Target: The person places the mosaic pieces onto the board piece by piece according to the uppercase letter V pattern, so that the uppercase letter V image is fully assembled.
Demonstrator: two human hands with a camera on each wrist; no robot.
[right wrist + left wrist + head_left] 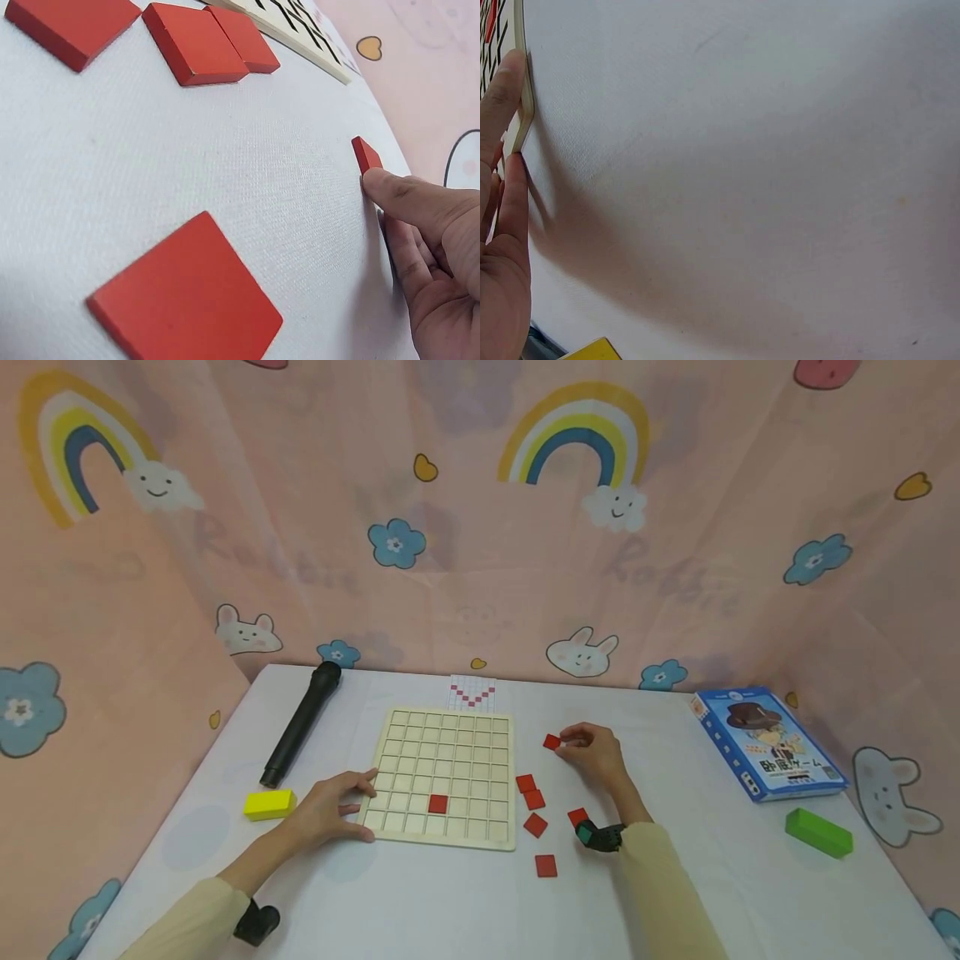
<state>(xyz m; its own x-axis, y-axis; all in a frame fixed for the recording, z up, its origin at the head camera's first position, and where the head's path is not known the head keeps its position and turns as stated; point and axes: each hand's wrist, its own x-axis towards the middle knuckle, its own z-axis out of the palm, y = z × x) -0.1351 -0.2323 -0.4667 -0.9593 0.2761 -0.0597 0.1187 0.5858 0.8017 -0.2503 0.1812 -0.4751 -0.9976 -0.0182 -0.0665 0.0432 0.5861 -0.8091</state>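
Observation:
My right hand (pixel 595 755) pinches a red square tile (pixel 552 742) just above or on the white table, right of the pale grid board (pixel 448 839). In the right wrist view, thumb and fingers hold that tile (pixel 365 155) by its near end. At the board's near left corner my left hand (pixel 327 810) holds the board, thumb along the front edge and fingers at the left edge. One red tile (pixel 437 804) lies in a cell of the board's second row from the front. Several loose red tiles (pixel 536 825) are scattered between the board and my right forearm.
Behind the board lies a pattern card (pixel 472 693) with red squares in a V. A black microphone-like stick (pixel 302 727) and a yellow block (pixel 270 805) are at left. A blue box (pixel 771 743) and a green block (pixel 819 832) stand at right. A printed curtain (pixel 465 593) hangs behind.

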